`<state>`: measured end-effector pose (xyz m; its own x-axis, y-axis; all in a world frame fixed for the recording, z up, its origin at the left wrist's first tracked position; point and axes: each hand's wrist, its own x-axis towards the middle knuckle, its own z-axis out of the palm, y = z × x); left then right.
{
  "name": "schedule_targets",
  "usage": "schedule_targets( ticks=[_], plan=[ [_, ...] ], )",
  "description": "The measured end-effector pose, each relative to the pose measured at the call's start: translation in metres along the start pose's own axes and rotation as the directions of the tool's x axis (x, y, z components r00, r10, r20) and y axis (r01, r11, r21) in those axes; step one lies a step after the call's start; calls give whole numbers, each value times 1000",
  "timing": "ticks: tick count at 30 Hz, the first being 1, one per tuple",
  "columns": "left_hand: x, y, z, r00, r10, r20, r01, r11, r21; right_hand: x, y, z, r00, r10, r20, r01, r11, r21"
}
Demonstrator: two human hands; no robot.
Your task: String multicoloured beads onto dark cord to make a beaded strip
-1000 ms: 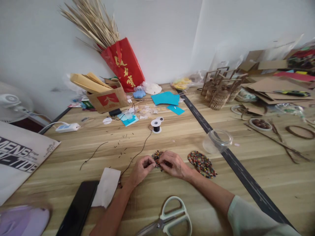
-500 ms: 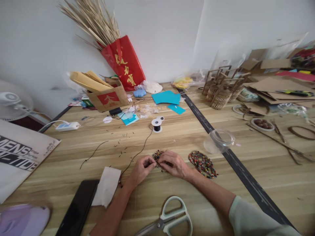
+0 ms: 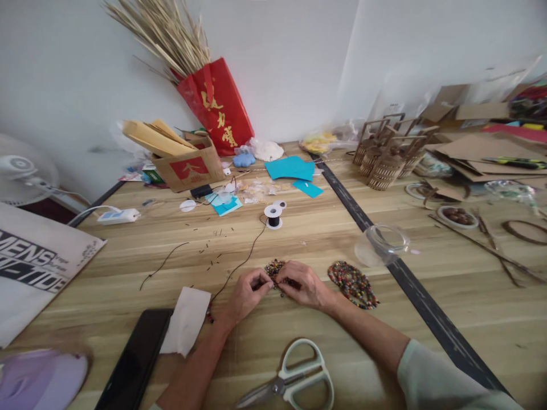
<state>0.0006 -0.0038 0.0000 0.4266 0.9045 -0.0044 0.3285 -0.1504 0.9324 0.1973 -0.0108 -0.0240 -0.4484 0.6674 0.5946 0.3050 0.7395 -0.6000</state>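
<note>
A small pile of multicoloured beads lies on the wooden table, partly covered by my right hand. My left hand is closed in a pinch at the pile's left edge; what is between thumb and forefinger is too small to make out. Facing it, my right hand has its fingertips pressed together among the beads, their contents hidden. A black cord runs from a white spool down to my left wrist, where a few beads show on it. Right of my hands lies a coil of strung beads.
Scissors lie in front of me, with a black phone and white paper to the left. A clear plastic jar stands at the right. Blue cards, a cardboard box and small baskets stand farther back.
Both hands stay at the bead pile, with only slight finger movement. The view has shifted a little; nothing else visibly moved.
</note>
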Motion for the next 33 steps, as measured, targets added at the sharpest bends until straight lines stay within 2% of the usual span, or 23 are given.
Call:
schedule_targets(
  ticks=[33],
  plan=[
    [-2, 3, 1, 1000, 29, -4, -28, 998, 49, 0, -1, -1, 1000, -8, 16, 9, 1000, -21]
  ],
)
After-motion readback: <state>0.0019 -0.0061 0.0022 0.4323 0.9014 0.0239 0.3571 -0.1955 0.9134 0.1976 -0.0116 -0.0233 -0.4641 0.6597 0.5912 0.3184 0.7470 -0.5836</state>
